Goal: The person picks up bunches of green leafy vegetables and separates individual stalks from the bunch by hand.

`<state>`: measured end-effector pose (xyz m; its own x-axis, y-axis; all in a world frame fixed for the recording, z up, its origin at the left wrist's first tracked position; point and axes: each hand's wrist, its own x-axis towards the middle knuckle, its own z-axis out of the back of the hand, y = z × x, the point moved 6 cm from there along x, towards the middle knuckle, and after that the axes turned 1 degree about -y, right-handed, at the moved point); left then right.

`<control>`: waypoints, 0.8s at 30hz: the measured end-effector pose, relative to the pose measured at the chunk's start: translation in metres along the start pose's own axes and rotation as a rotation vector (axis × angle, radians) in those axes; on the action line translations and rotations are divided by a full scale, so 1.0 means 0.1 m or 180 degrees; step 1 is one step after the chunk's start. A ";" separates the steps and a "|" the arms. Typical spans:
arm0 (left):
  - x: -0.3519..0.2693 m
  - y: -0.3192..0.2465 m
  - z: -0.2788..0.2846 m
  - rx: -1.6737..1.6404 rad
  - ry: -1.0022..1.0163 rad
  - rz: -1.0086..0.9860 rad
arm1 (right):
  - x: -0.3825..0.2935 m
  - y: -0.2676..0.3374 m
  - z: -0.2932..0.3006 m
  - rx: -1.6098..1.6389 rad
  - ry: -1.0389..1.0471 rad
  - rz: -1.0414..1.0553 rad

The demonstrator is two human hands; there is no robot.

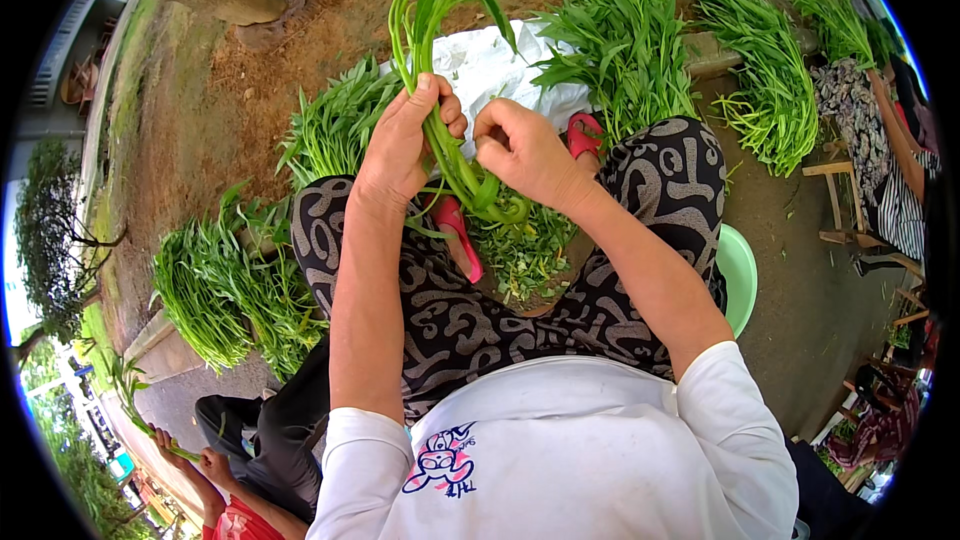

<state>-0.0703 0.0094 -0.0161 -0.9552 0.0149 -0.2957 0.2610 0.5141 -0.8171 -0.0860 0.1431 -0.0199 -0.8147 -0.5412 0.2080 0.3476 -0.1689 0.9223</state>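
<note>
My left hand (409,139) is closed around a small bunch of leafy green stems (420,37), which look like water spinach. The leafy tops point away from me, and the lower stems curl down between my knees. Close beside those stems is my right hand (525,154), its fingers curled in towards the thumb. Whether anything is pinched in it is hidden. Below both hands, torn leaves and stem bits (525,259) lie heaped on the ground between my pink shoes (457,232). Beyond my hands a white woven sack (476,64) is spread out.
Piles of the same greens lie left of the sack (341,124), right of it (630,52), farther right (772,82) and at far left (217,285). A pale green basin (739,281) stands by my right knee. Other people sit on both sides, some near wooden stools (832,169).
</note>
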 end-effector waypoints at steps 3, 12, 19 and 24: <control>0.01 0.00 0.01 0.0019 -0.0003 -0.0015 | 0.03 -0.07 0.04 0.0545 0.0047 -0.0325; 0.02 0.00 0.06 0.0216 -0.0112 -0.0040 | 0.02 0.10 0.01 0.0454 0.0064 -0.0003; 0.06 0.03 0.10 0.0084 -0.0214 0.0024 | 0.01 0.06 -0.05 0.0332 0.0059 0.0064; 0.07 0.02 0.09 -0.0095 -0.0187 -0.0006 | 0.01 0.05 -0.10 0.0287 -0.0007 0.0202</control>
<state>-0.0755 0.0029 -0.0248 -0.9456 -0.0360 -0.3234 0.2540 0.5396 -0.8027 -0.0800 0.1335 -0.0179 -0.7934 -0.5468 0.2676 0.3555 -0.0594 0.9328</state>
